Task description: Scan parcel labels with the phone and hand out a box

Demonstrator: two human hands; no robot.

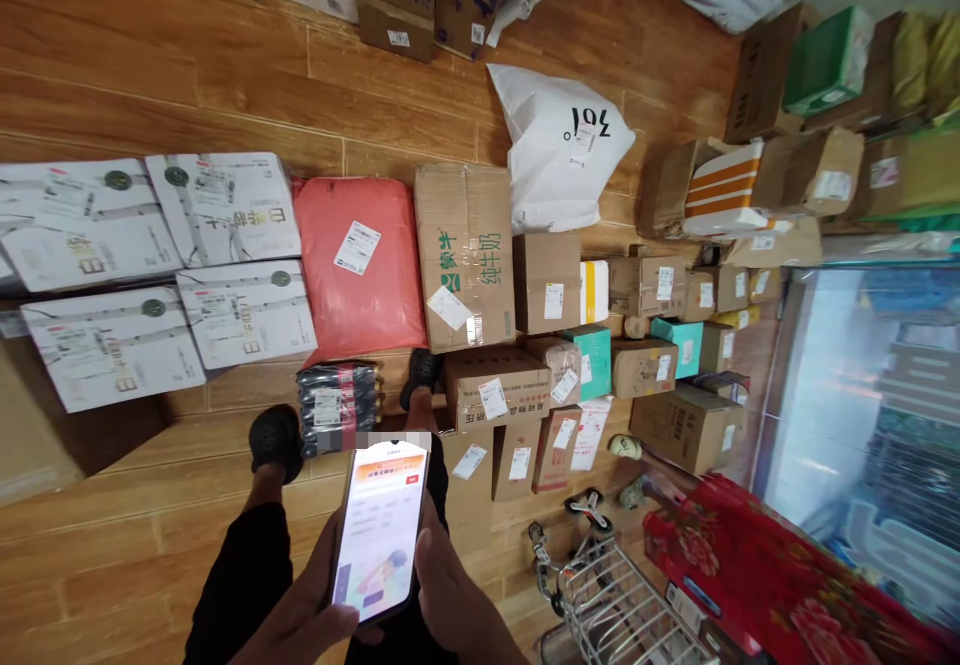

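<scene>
A lit smartphone [379,535] is held upright between both hands at the bottom of the view. My left hand [319,580] wraps its left side, with the thumb over the lower corner of the screen. Along the phone's right edge my right hand [450,575] closes, its thumb beside the screen. Just beyond the phone a dark bundle with a pink band [337,405] lies on the floor between my feet. Past it are a red plastic parcel [360,265] and a tall brown carton with green print [465,255].
White boxes [225,210] stand at the left. Many labelled cartons [499,390] fill the middle and right. A white bag [566,145] lies beyond them. At lower right are a metal cart [630,595], a red floral cloth [750,555] and another person's foot [626,447].
</scene>
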